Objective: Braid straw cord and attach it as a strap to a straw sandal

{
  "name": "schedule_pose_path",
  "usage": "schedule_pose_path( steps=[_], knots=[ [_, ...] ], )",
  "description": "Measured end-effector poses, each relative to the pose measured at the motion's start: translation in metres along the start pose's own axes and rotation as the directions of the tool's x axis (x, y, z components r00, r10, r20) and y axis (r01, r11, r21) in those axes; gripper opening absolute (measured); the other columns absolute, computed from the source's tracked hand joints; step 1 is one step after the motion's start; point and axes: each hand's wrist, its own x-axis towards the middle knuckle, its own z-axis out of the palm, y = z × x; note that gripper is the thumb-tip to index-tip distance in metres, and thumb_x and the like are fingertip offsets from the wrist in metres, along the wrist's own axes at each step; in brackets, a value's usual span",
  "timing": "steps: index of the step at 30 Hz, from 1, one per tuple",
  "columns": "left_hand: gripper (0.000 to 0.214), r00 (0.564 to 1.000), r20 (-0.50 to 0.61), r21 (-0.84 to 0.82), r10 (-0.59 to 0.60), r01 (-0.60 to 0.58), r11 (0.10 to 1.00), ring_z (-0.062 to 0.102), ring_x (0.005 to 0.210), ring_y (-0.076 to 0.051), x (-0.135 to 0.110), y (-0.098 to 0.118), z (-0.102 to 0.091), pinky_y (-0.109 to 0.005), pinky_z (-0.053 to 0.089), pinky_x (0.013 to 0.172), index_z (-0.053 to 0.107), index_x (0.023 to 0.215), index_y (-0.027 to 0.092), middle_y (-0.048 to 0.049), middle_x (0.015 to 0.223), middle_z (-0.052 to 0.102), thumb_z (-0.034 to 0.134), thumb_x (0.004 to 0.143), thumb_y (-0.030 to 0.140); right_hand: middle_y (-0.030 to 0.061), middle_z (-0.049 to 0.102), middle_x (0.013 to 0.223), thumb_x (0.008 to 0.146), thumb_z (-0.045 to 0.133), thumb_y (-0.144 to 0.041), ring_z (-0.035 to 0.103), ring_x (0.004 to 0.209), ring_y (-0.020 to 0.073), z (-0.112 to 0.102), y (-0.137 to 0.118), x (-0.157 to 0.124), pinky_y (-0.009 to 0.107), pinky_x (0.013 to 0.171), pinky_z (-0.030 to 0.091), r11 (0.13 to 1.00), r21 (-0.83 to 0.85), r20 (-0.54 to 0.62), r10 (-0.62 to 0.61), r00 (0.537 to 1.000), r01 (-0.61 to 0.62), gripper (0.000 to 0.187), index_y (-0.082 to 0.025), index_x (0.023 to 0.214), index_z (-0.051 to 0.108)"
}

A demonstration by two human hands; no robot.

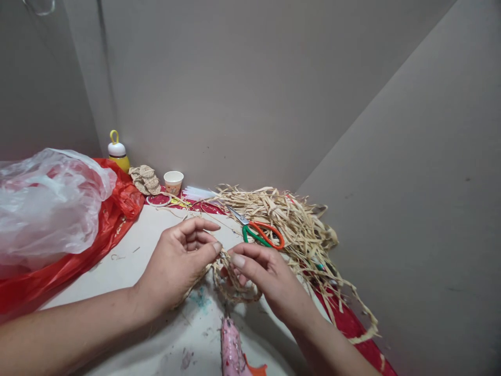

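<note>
My left hand (180,261) and my right hand (264,274) meet over the white tabletop (129,271), both pinching a braided straw ring (235,284). The left thumb and fingers close on the ring's upper left part. The right fingers grip its upper right side and cover part of it. Just beyond the hands lie scissors (260,232) with one orange and one green handle, resting on a heap of loose straw strips (289,219).
A pink glue gun (233,347) lies at the near edge. A clear plastic bag (47,203) over a red bag (117,209) fills the left. A yellow bottle (118,151), paper cup (173,182), crumpled cloth (145,179) and ring (158,200) stand by grey walls.
</note>
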Motion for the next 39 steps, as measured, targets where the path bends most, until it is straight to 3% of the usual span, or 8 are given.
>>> schedule_pose_path(
  steps=[5, 9, 13, 17, 21, 26, 31, 39],
  knots=[
    [0.023, 1.000, -0.010, -0.058, -0.025, 0.024, 0.998, 0.057, 0.061, -0.008, 0.001, -0.001, 0.000, -0.019, 0.047, 0.059, 0.062, 0.090, 0.013, 0.0024, 0.067, 0.062, 0.071, 0.070, 0.019, -0.0050, 0.058, 0.074, 0.074, 0.064, -0.025, 0.050, 0.059, 0.0095, 0.007, -0.003, -0.007, 0.022, 0.056, 0.041, 0.997, -0.060, -0.073, -0.050, 0.996, 0.045, 0.040, -0.025, 0.108, 0.043],
    [0.015, 0.998, 0.011, -0.057, -0.065, 0.065, 0.996, 0.056, 0.059, -0.008, 0.001, 0.000, 0.000, -0.018, 0.045, 0.057, 0.062, 0.082, 0.012, 0.0027, 0.061, 0.060, 0.070, 0.071, 0.019, -0.0047, 0.058, 0.075, 0.078, 0.060, -0.019, 0.053, 0.063, 0.0108, 0.010, 0.000, -0.012, 0.022, 0.059, 0.043, 0.947, -0.252, -0.135, -0.239, 0.962, 0.200, 0.032, -0.026, 0.106, 0.045],
    [0.014, 0.993, 0.062, -0.035, -0.102, 0.104, 0.994, 0.055, 0.058, -0.007, 0.002, 0.002, -0.001, -0.017, 0.045, 0.057, 0.061, 0.074, 0.012, 0.0019, 0.060, 0.060, 0.068, 0.074, 0.024, -0.0011, 0.061, 0.085, 0.078, 0.058, -0.017, 0.057, 0.070, 0.0120, 0.009, 0.002, -0.011, 0.023, 0.063, 0.047, 0.930, -0.278, -0.173, -0.294, 0.940, 0.240, 0.020, -0.023, 0.097, 0.052],
    [0.026, 0.984, 0.140, -0.002, -0.109, 0.110, 0.994, 0.058, 0.064, -0.010, 0.006, 0.007, -0.005, -0.023, 0.049, 0.063, 0.063, 0.075, 0.013, -0.0005, 0.070, 0.061, 0.064, 0.079, 0.038, -0.0013, 0.061, 0.083, 0.078, 0.060, -0.020, 0.058, 0.068, 0.0112, 0.005, -0.001, -0.010, 0.023, 0.061, 0.048, 0.961, -0.181, -0.175, -0.243, 0.954, 0.211, 0.014, -0.022, 0.092, 0.055],
    [0.035, 0.993, 0.100, 0.077, -0.059, 0.051, 0.996, 0.060, 0.065, -0.011, 0.012, 0.012, -0.012, -0.026, 0.049, 0.063, 0.065, 0.081, 0.013, -0.0030, 0.084, 0.063, 0.060, 0.079, 0.048, -0.0025, 0.061, 0.078, 0.077, 0.064, -0.023, 0.054, 0.057, 0.0072, 0.000, -0.004, -0.009, 0.020, 0.054, 0.046, 0.991, -0.031, -0.141, -0.130, 0.981, 0.127, 0.015, -0.020, 0.089, 0.056],
    [0.028, 0.986, 0.168, 0.242, -0.009, -0.032, 0.970, 0.056, 0.060, -0.010, 0.014, 0.018, -0.020, -0.023, 0.046, 0.059, 0.065, 0.075, 0.014, -0.0005, 0.071, 0.061, 0.059, 0.081, 0.041, -0.0056, 0.059, 0.060, 0.076, 0.069, -0.026, 0.054, 0.051, 0.0061, -0.008, 0.001, -0.004, 0.017, 0.052, 0.043, 0.987, 0.163, -0.045, -0.012, 0.999, 0.019, 0.019, -0.019, 0.089, 0.056],
    [0.019, 0.926, 0.355, 0.366, 0.129, -0.264, 0.892, 0.060, 0.069, -0.011, 0.006, 0.028, -0.024, -0.022, 0.049, 0.065, 0.068, 0.092, 0.018, -0.0001, 0.075, 0.066, 0.067, 0.074, 0.021, -0.0033, 0.064, 0.063, 0.073, 0.074, -0.027, 0.057, 0.051, 0.0069, -0.015, 0.007, 0.001, 0.016, 0.049, 0.046, 0.922, 0.377, 0.133, 0.044, 0.990, -0.091, 0.025, -0.019, 0.087, 0.055],
    [0.016, 0.735, 0.528, 0.446, 0.425, -0.666, 0.598, 0.062, 0.070, -0.012, 0.005, 0.027, -0.025, -0.023, 0.050, 0.068, 0.069, 0.090, 0.014, -0.0038, 0.077, 0.068, 0.067, 0.075, 0.015, -0.0014, 0.066, 0.056, 0.065, 0.079, -0.023, 0.055, 0.040, 0.0049, -0.021, 0.005, 0.004, 0.012, 0.041, 0.043, 0.811, 0.553, 0.247, 0.058, 0.967, -0.190, 0.028, -0.015, 0.080, 0.058]
  ],
)
